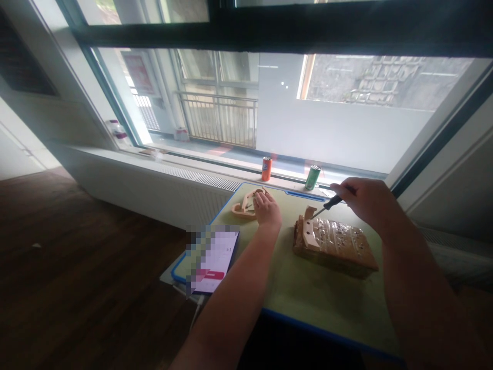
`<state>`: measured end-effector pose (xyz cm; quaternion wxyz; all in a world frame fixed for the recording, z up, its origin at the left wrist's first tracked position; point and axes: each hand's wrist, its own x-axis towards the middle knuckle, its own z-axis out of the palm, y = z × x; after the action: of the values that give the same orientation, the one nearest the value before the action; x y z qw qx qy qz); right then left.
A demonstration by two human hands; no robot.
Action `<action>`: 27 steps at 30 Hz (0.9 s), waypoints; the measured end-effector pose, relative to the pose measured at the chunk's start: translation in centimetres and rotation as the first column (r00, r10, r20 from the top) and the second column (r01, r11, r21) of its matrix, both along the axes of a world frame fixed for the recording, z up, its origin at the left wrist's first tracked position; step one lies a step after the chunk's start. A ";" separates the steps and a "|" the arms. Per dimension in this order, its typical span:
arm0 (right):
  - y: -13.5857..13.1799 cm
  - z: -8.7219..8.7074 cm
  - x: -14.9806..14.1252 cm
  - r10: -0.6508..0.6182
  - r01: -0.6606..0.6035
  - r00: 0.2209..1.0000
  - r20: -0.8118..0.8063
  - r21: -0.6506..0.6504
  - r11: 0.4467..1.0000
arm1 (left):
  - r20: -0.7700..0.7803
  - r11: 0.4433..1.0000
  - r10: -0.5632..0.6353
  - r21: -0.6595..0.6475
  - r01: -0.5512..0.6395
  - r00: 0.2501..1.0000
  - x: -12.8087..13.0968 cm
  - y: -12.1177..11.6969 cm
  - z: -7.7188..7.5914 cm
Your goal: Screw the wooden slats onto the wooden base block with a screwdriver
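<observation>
My right hand (358, 198) grips a screwdriver (330, 203) by its dark handle. Its metal shaft slants down to the left, with the tip at a pale beige bracket (309, 231) that has dark holes. That bracket lies on the near-left end of a brown block (346, 244) wrapped in clear tape. To the left, my left hand (268, 208) reaches down over a beige curved holder (242, 213) with small thin metal pieces (249, 206) inside. The left fingers are bent together, and whatever is between them is hidden.
A phone (219, 252) with a lit screen lies at the left of the green, blue-edged table (308, 303), a white cable (197, 311) below it. On the windowsill stand an orange can (266, 169) and a green can (313, 178). A radiator (154, 187) runs below the sill.
</observation>
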<state>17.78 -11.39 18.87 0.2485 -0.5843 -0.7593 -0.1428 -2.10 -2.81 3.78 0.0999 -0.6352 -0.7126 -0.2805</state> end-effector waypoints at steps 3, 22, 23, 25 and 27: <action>0.0 -0.1 0.0 0.018 -0.018 1.000 -0.011 -0.003 1.000 | 0.001 0.984 0.097 -0.147 -0.096 0.995 -0.6 1.1 -1.1; -1.0 1.1 1.1 -0.006 0.014 0.995 -0.101 0.082 0.997 | -0.019 0.975 -0.203 -0.100 0.201 0.979 -0.6 1.8 -1.5; -1.1 1.2 1.2 -0.024 0.040 0.991 -0.129 0.127 0.991 | -0.029 0.974 -0.219 -0.069 0.217 0.975 -0.6 1.7 -1.4; -1.4 1.4 1.2 -0.062 0.112 0.974 -0.218 0.227 0.967 | -0.044 0.967 -0.252 -0.030 0.251 0.967 -0.3 1.5 -1.1; -1.4 1.5 1.3 -0.048 0.142 0.935 -0.353 0.245 0.959 | -0.049 0.957 -0.289 -0.020 0.289 0.956 -0.1 1.2 -0.8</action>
<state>19.04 -12.83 20.40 0.4460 -0.5978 -0.6487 -0.1515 -2.18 -1.57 3.01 0.0721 -0.7400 -0.6111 -0.2715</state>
